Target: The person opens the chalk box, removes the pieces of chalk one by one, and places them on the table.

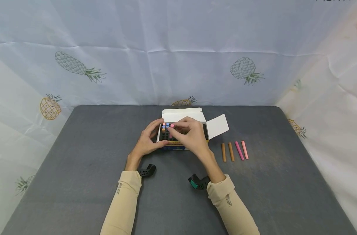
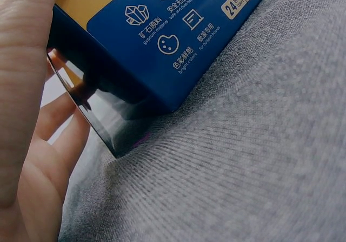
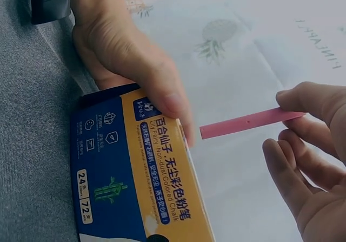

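An open box of colored chalk, blue and yellow, sits on the table with its white lid flap raised at the back. My left hand holds the box's left end, thumb at the front and fingers toward the back. Above the holder, my right hand pinches a pink chalk stick between thumb and fingers. In the right wrist view that stick is apart from the box. A few chalk sticks with orange, blue and pink tops stand in the black holder's left part; my right hand hides some of the holder.
Right of the box lie two orange-brown chalk sticks, a magenta stick and a light pink stick. The box's white side flap sticks out to the right. A pineapple-print cloth hangs behind the grey table.
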`<action>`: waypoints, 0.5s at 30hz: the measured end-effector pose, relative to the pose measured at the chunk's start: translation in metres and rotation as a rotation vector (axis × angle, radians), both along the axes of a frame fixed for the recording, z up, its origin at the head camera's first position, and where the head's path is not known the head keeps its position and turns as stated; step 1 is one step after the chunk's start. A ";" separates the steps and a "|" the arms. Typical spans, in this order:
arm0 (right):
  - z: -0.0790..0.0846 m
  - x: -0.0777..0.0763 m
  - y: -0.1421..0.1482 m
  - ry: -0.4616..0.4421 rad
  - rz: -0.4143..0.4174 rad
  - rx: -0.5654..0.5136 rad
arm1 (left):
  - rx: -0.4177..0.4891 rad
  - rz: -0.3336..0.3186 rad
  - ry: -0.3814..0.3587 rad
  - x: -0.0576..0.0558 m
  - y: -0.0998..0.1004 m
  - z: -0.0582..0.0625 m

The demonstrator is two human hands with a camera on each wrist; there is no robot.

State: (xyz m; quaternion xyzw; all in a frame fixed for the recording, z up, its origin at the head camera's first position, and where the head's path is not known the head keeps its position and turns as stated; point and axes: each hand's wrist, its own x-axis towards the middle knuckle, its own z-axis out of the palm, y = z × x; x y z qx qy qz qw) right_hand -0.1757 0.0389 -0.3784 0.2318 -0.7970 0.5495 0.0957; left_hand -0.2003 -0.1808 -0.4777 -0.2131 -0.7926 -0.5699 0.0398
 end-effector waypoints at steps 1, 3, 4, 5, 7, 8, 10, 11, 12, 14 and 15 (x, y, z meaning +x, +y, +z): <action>0.000 0.002 0.001 0.003 0.001 0.000 | -0.003 0.000 0.004 0.000 0.000 0.000; 0.001 0.005 0.003 0.013 0.002 0.002 | -0.008 0.002 0.010 0.000 0.000 0.000; 0.002 0.007 0.005 0.018 0.002 0.001 | -0.009 0.001 0.015 0.000 0.000 0.000; 0.002 0.008 0.006 0.024 0.003 0.001 | -0.011 0.002 0.017 0.000 0.000 0.000; 0.003 0.011 0.008 0.033 0.004 0.001 | -0.018 0.007 0.021 0.000 0.000 0.000; 0.004 0.013 0.010 0.035 0.007 0.000 | -0.022 0.010 0.023 0.000 0.000 0.000; 0.005 0.016 0.012 0.035 0.015 -0.001 | -0.029 0.012 0.023 0.000 -0.001 0.000; 0.005 0.018 0.013 0.034 0.019 0.001 | -0.032 0.012 0.023 0.000 -0.001 -0.001; 0.006 0.020 0.015 0.031 0.025 0.000 | -0.036 0.012 0.024 0.000 -0.001 -0.001; 0.008 0.024 0.017 0.021 0.037 -0.002 | -0.039 0.012 0.022 0.000 -0.001 -0.001; 0.008 0.026 0.019 0.021 0.043 -0.002 | -0.037 0.011 0.019 0.000 -0.001 -0.001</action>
